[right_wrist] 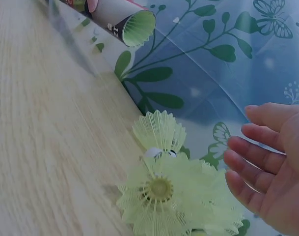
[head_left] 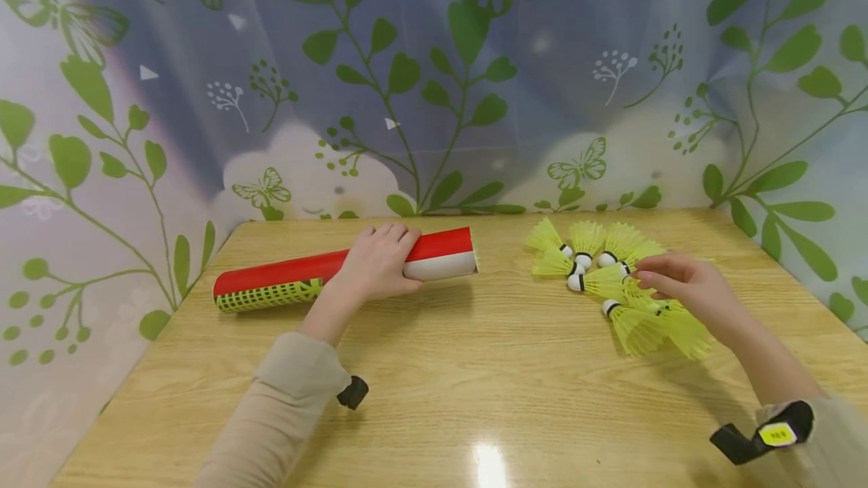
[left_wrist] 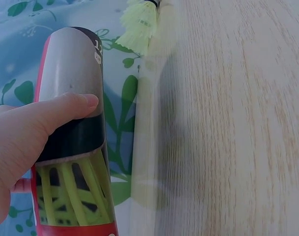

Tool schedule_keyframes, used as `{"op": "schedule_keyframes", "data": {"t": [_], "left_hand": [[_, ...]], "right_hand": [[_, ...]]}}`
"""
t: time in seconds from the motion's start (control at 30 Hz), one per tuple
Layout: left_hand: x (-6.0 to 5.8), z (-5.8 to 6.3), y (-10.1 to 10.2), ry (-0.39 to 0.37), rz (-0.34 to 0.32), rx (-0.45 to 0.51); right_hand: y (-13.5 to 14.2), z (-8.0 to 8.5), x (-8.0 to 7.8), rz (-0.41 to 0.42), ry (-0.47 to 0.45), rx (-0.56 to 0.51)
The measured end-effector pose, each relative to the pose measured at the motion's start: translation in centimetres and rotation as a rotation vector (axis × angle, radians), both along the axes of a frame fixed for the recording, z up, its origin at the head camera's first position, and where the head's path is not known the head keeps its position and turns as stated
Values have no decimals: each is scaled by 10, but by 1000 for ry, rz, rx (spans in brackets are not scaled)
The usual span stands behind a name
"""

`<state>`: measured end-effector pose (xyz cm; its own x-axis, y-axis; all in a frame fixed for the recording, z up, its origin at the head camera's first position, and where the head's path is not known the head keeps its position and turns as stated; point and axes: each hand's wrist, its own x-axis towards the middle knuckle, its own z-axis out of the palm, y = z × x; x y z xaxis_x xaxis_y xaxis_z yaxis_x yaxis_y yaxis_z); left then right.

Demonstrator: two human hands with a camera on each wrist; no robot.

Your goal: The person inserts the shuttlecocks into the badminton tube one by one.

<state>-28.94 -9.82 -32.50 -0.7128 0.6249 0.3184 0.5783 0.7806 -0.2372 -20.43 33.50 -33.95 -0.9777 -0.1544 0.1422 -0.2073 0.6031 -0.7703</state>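
My left hand [head_left: 376, 266] grips a red and white shuttlecock tube [head_left: 441, 254] around its middle, thumb along the near side. The tube lies crosswise, its right end raised over the table with a shadow below. In the right wrist view, a yellow shuttlecock skirt [right_wrist: 139, 28] fills the tube's open end. More yellow shows through the tube's window [left_wrist: 73, 194] in the left wrist view. My right hand [head_left: 698, 292] hovers over the right side of a pile of yellow shuttlecocks [head_left: 634, 330], fingers loosely bent and nothing between them.
The shuttlecocks with white heads, such as one at the back [head_left: 586, 239], lie in a loose cluster on the right of the wooden table [head_left: 434, 382]. A patterned curtain [head_left: 420, 96] hangs along the table's back edge and sides.
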Motion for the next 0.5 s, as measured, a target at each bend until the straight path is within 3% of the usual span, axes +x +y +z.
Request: {"op": "schedule_keyframes", "data": {"t": [0.17, 0.5], "left_hand": [[1, 0, 0, -7, -2, 4], [2, 3, -1, -18, 3, 1]], "right_hand": [[10, -4, 9, 51, -73, 80], [21, -15, 12, 152, -83, 160]]}}
